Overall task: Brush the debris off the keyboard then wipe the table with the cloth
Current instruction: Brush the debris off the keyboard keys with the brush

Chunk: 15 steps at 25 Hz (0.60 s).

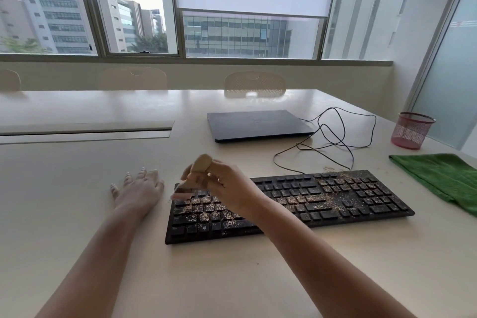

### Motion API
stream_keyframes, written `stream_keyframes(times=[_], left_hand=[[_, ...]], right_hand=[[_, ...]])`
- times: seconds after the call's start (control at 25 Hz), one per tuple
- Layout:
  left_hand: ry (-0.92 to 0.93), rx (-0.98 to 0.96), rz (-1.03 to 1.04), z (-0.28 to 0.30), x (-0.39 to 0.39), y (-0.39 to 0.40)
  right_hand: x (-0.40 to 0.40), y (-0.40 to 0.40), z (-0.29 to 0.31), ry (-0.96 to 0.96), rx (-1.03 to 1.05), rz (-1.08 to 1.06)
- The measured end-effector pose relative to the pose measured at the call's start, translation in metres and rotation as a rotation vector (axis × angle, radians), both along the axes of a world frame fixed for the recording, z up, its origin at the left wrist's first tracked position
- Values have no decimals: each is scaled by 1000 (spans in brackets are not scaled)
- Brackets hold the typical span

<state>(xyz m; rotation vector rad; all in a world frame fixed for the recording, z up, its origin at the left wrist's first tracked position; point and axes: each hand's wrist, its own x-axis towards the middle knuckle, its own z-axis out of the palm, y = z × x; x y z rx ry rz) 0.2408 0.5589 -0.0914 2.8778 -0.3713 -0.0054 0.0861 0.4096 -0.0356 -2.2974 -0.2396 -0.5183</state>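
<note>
A black keyboard [335, 199] lies on the cream table [77, 188], strewn with pale crumbs of debris [204, 210] over most keys. My right hand [224, 183] grips a wooden-handled brush [200, 164], whose bristles touch the keyboard's upper left corner. My left hand [139, 188] rests flat on the table just left of the keyboard, fingers spread. A folded green cloth [438, 178] lies to the right of the keyboard, untouched.
A closed dark laptop [258, 124] sits behind the keyboard, with a tangled black cable [335, 137] running from it. A red mesh cup [411, 130] stands at the far right edge. Chairs [254, 84] line the far side under the windows.
</note>
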Motion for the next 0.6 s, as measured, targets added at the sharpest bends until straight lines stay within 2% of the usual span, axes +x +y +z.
stream_keyframes(times=[0.16, 0.28, 0.4, 0.48, 0.6], left_hand=[[-5, 13, 3, 0, 1, 2], [-6, 9, 1, -2, 1, 1], [-5, 2, -1, -2, 3, 1], [-3, 0, 3, -2, 3, 2], [1, -4, -1, -3, 2, 2]], right_hand=[[-9, -11, 8, -73, -213, -118], [-7, -22, 6, -95, -116, -190], [2, -14, 0, -63, 73, -68], [3, -15, -2, -33, 31, -81], [0, -35, 4, -32, -143, -257]])
